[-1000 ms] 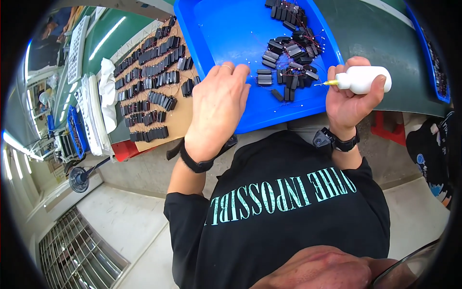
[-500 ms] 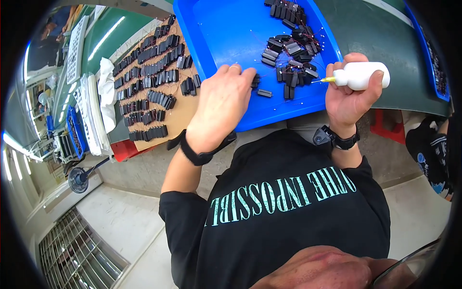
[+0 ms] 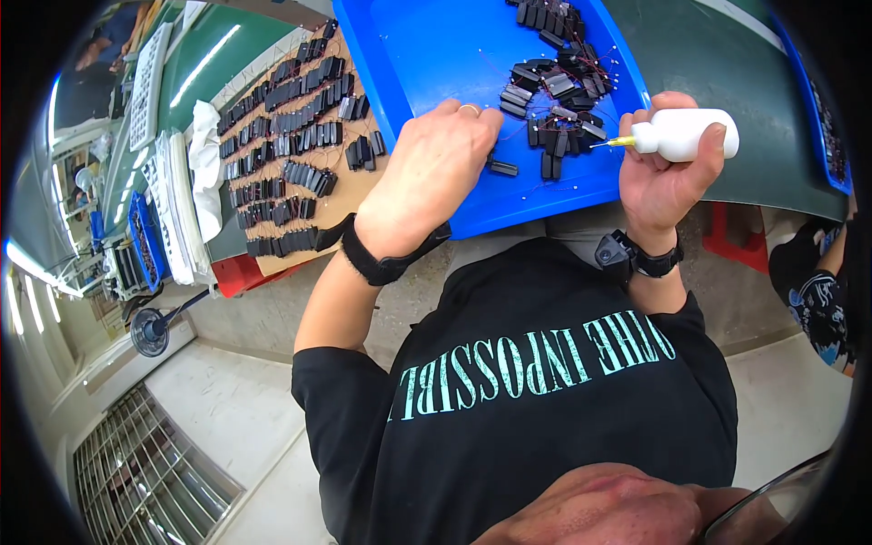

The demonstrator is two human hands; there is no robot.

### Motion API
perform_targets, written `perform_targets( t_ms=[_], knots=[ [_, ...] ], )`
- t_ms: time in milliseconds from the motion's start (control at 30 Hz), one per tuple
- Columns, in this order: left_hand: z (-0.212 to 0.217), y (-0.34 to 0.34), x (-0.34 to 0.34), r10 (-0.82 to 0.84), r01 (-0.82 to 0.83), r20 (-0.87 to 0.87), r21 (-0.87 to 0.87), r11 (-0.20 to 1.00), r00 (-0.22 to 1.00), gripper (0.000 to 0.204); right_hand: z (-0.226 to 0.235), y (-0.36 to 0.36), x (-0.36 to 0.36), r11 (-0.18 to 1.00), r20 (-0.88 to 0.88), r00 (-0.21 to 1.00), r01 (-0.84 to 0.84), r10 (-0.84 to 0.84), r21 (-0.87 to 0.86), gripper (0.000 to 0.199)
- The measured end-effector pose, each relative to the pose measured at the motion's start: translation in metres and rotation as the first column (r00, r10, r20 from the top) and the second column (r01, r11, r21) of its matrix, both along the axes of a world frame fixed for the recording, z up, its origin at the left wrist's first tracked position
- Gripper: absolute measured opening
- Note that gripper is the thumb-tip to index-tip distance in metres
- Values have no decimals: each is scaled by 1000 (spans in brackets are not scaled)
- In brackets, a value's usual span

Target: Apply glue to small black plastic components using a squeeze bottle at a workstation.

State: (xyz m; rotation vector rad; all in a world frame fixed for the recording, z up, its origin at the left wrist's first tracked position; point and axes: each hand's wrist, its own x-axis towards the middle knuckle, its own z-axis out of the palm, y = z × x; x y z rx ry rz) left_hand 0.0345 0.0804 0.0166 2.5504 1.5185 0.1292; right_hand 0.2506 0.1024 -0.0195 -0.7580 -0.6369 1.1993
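- The blue plastic tray (image 3: 436, 54) is the largest item: smooth, shallow and raised at the rim. It lies ahead of the person on the dark green bench top (image 3: 718, 64), and both hands work over its near edge.
- A brown board (image 3: 359, 195) lies left of the tray. It carries rows of small black rectangular parts (image 3: 291, 136), well apart from both hands.
- The left hand (image 3: 431, 173) rests palm down on the tray floor with its fingers curled toward a single black part (image 3: 501, 168). The fingertips are touching it or just beside it; whether it is gripped cannot be told. A black band sits on the wrist.
- The right hand (image 3: 663, 177) is closed around a white squeeze bottle (image 3: 686, 134) of soft, matte plastic. The bottle lies roughly level, and its thin yellow nozzle (image 3: 618, 142) points left.
- A loose heap of black parts with fine red wires (image 3: 559, 91) lies on the tray just ahead of the nozzle.
- The single black part lies between the hands, with its long axis running across the view. It is nearer the left hand, and the nozzle tip is near, off to its right.
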Motion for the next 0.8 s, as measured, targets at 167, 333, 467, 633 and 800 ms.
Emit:
perform_targets(
  t_ms=[167, 333, 467, 633, 800],
  knots=[
    [-3, 4, -9, 27, -90, 283, 213, 973, 959, 15, 4, -3, -2, 1000, 5, 1000, 2, -2, -4, 61],
    [19, -16, -11, 477, -443, 400, -179, 878, 783, 20, -1, -3, 0, 1000, 18, 1000, -21, 20, 18, 61],
    [5, -33, -5, 547, -496, 235, -244, 833, 803, 18, 1, -4, -2, 1000, 11, 1000, -6, 6, 12, 61],
    [-9, -37, 5, 594, -567, 172, -182, 803, 786, 13, 0, -4, -2, 1000, 21, 1000, -11, 11, 24, 61],
    [-8, -35, 4, 532, -541, 268, -46, 840, 803, 10, -2, -4, 0, 1000, 23, 1000, -18, 18, 16, 62]
  ],
)
